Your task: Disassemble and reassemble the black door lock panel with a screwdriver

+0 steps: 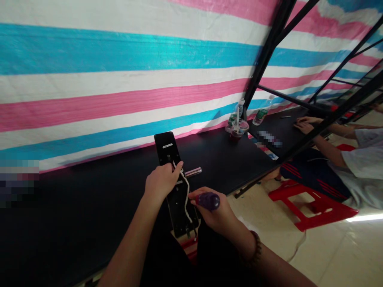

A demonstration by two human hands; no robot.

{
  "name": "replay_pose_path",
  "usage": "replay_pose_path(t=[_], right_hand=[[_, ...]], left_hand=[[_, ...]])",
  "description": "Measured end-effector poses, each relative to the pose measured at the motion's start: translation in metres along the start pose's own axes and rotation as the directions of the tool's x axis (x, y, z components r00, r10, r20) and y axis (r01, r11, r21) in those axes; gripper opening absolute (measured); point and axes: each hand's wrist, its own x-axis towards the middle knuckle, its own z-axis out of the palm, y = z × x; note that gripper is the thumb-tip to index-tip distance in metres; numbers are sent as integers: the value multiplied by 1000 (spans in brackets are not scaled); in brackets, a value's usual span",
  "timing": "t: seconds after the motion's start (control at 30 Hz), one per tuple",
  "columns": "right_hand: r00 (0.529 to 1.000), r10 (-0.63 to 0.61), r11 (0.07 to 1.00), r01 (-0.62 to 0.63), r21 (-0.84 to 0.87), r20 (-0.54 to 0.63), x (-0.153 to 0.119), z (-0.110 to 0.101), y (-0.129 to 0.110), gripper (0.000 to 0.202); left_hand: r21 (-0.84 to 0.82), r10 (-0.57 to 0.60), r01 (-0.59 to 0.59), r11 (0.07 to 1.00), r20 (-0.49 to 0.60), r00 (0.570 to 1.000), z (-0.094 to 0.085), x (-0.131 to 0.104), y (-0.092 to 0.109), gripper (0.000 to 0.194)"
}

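A long black panel (167, 148) lies slantwise over the front edge of the black table, with a white cable (188, 205) running along its lower half. My left hand (161, 179) rests on the middle of the panel, fingers closed around its edge and the cable's upper end. In my right hand (214, 211) is a screwdriver with a dark purple and red handle (208, 201), held beside the panel's right edge. The screwdriver's tip is too small to make out. Just right of the panel lies a small clear packet (194, 172).
Black table (89, 199) along a striped sheet. At its far right stand a plastic cup (239, 128) and a bottle (240, 107); another bottle (259, 116) lies beyond the black metal frame (263, 59). A person (338, 147) sits at right near a red stool (314, 205).
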Motion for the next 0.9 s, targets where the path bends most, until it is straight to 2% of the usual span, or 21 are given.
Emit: replay_pose_path(t=[0.2,0.37,0.47,0.53,0.6,0.67,0.8,0.9], right_hand=[[1000,-25,1000,25,2,9,3,-4,-4,25],[991,65,996,-58,67,-114,3,7,3,9],[975,139,984,-117,131,-171,1,8,8,7],[987,111,986,-96,133,-115,2,4,6,9],[998,52,994,-48,100,-34,3,-1,2,20],[1000,18,998,-17,58,-11,6,-4,-2,27],[992,33,999,-31,18,-124,9,1,-5,16],[964,163,986,-148,82,-212,7,9,0,6]], left_hand=[[-17,8,-8,1000,10,1000,0,1,-2,67],[-60,17,-16,998,13,1000,2,2,-5,69],[-75,12,-10,997,19,1000,3,2,-5,69],[-74,11,-9,997,27,1000,2,2,-4,69],[-73,15,-13,997,24,1000,0,2,-3,68],[-72,16,-14,997,17,1000,-1,1,-2,67],[-65,13,-12,998,7,1000,0,1,-3,67],[-66,11,-12,998,-8,1000,2,0,-4,66]])
